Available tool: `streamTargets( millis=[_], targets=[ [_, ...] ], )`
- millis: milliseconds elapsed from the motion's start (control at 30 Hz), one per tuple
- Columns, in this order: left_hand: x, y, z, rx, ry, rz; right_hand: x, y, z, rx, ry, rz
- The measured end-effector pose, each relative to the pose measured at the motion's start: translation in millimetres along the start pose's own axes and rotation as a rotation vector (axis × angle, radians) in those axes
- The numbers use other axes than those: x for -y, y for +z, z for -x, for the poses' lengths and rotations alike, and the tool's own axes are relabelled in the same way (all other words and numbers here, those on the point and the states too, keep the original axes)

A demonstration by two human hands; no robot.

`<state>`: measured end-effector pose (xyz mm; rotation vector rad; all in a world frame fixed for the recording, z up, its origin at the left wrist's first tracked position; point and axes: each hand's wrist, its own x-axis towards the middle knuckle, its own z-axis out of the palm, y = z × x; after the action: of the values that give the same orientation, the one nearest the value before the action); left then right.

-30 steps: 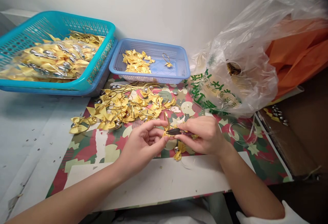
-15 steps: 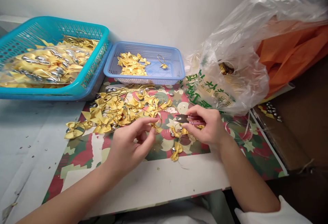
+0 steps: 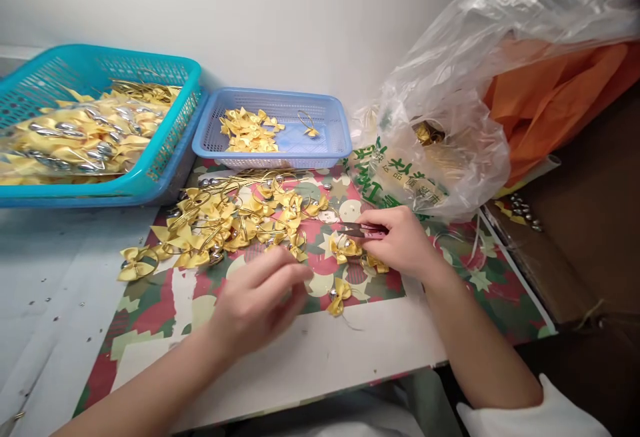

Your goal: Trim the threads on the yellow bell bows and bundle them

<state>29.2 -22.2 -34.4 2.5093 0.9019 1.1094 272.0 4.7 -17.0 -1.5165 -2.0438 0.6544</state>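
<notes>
My right hand point(image 3: 395, 240) is closed around small pliers point(image 3: 361, 230) with dark jaws and pinkish handles, the jaws pointing left. Just under them lie yellow ribbon bows point(image 3: 345, 247) with silver beads. My left hand point(image 3: 263, 300) hovers above the front of the patterned sheet, blurred, with fingers bent toward the right; whether anything small is between them I cannot make out. Beyond it spreads a heap of yellow bows point(image 3: 220, 220) with gold wire rings and silver beads. Right of that hand, a single bow point(image 3: 340, 297) lies by itself with a thin thread.
At the back left stands a turquoise basket point(image 3: 193, 100) of bagged bows and gold wires. Beside it, a blue basket point(image 3: 273, 161) holds loose bows. A plastic bag point(image 3: 450, 177) with green print bulges at the right, near an orange sheet point(image 3: 545, 110). Tiny clippings dot the left surface.
My left hand has drawn back toward me from a bow at the heap's right edge, which stays there. My right hand still holds the pliers. The view has shifted slightly.
</notes>
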Motion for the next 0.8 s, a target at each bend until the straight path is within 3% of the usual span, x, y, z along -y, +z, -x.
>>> streamTargets(
  millis=[67,133,233,300,600,700,800],
  targets=[
    [-11,5.4,2,0.216,-0.121,0.306,4,-1,1,-0.059,-0.053,-0.088],
    [-18,11.4,3,0.311,-0.392,0.584,8,-1,3,-0.105,-0.141,-0.188],
    [-20,17.3,2,0.291,-0.823,0.966,14,5,6,-0.141,-0.266,-0.284],
    [-17,18.1,-1,0.265,-0.953,1.111,17,12,7,-0.129,-0.327,-0.327],
    [-12,15.3,-6,0.24,-0.965,1.184,20,36,9,-0.117,-0.369,-0.455],
    [-11,16.0,-5,0.232,-0.976,1.177,22,34,10,-0.102,-0.304,-0.527],
    [-11,16.3,-3,0.201,-0.971,1.2,21,29,13,-0.179,-0.197,-0.632]
  ],
)
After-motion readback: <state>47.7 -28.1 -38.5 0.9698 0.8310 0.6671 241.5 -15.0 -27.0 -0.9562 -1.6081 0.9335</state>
